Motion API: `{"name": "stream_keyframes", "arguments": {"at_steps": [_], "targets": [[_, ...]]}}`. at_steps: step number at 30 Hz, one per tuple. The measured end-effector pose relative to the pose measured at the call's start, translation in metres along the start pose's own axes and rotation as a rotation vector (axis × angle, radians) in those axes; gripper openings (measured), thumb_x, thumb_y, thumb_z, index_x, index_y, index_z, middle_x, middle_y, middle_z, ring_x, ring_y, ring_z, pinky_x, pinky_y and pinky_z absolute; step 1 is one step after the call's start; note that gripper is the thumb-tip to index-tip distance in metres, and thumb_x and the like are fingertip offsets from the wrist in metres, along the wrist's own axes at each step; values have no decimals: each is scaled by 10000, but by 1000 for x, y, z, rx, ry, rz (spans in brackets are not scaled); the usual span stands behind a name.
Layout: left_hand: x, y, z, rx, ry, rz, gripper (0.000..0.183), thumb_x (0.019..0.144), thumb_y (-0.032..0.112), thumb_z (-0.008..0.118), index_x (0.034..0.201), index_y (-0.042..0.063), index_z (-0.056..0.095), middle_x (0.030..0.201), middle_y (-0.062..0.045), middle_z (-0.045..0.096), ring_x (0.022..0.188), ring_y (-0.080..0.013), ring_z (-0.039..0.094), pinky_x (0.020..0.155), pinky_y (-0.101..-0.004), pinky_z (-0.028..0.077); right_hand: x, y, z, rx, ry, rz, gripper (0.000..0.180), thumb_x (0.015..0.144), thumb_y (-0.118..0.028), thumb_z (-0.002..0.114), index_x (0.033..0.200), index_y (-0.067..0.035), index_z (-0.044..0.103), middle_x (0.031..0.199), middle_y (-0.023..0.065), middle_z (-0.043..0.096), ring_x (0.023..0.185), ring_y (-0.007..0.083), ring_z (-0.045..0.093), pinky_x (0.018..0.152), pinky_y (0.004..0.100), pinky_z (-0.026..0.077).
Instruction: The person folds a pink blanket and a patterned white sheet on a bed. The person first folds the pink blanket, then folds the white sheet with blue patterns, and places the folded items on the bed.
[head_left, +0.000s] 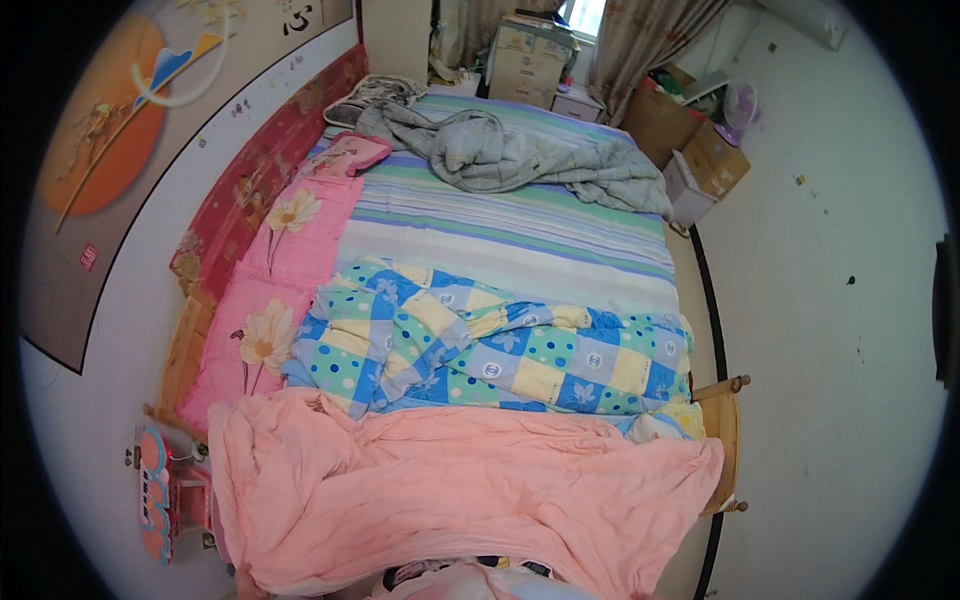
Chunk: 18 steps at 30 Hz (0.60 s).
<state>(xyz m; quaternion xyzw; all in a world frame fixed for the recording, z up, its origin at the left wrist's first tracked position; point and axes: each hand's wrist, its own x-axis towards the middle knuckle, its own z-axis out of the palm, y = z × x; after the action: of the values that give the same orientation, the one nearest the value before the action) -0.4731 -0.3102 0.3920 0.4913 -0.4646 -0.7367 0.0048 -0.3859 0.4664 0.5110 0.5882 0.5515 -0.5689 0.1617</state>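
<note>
A plain pink blanket (480, 480) is spread wide before me and covers the near side of the bed. My left hand (246, 582) grips its near left corner at the bottom edge of the view. Only a sliver of my right hand (642, 596) shows, at the blanket's near right corner; the rest is cut off. Just beyond lies a rumpled blue, green and yellow checked quilt (487, 345). Two pink pillowcases with flower prints, the nearer pillow (259, 337) and the farther pillow (300, 217), lie along the headboard side.
A striped sheet (510, 240) covers the bed, with a crumpled grey quilt (517, 150) at the far side. The wooden footboard (724, 442) with knobbed posts stands at right. A pink shelf (191, 499) is at left. Cardboard boxes (716, 161), a fan (741, 109) and drawers (525, 67) stand beyond.
</note>
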Motion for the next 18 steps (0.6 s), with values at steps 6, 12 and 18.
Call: {"name": "stream_keyframes", "arguments": {"at_steps": [6,12,18], "targets": [[78,66,153,-456,-450,57,478,970,338,444,1305,0,487,1283,-132,569,1175,-301,544,1061,-435,393,200,-111,22,659,-27,-427,615,895,-302,584,1398,-32,354,1366,147,481,1252,327,462,1056,479,384],[181,-21,224,-229,-170,-132,516,943,439,492,1329,96,482,1310,-96,547,1201,-285,525,1009,-462,441,277,-125,81,607,-162,-83,519,938,-379,491,1316,-25,456,1302,133,539,1185,310,527,982,508,447],[261,-99,235,148,21,-361,592,922,565,482,1332,138,487,1330,-75,534,1161,-297,540,934,-476,487,392,-54,162,528,153,-10,388,939,-392,489,1266,-185,522,1240,81,585,1113,259,568,959,477,459]]}}
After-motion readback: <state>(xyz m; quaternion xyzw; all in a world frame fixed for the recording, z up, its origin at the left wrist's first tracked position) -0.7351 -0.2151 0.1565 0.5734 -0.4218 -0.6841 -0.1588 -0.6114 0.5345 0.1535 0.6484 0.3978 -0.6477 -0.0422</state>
